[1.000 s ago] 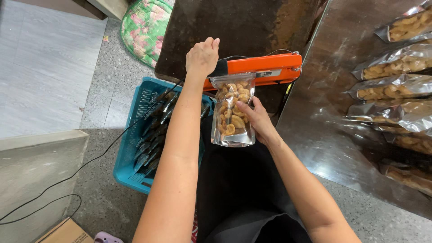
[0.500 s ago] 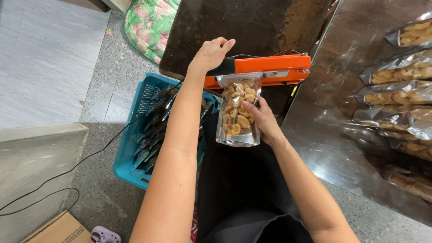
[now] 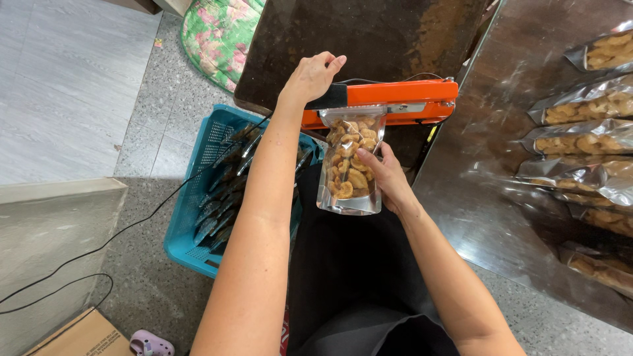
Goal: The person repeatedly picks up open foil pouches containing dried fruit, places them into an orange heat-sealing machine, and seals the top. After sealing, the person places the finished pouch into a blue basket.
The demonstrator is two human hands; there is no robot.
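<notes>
Head view: snack pouch gripped in right hand, top under orange sealer, left hand closed on its handle.

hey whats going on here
A person is working at an orange heat sealer at a table edge. The left hand presses down on the sealer's black handle end, and the right hand holds a clear pouch of cashew-like nuts with its top caught in the sealer. More filled pouches lie on the metal table at right, and a blue basket of dark packets sits on the floor at left.
</notes>
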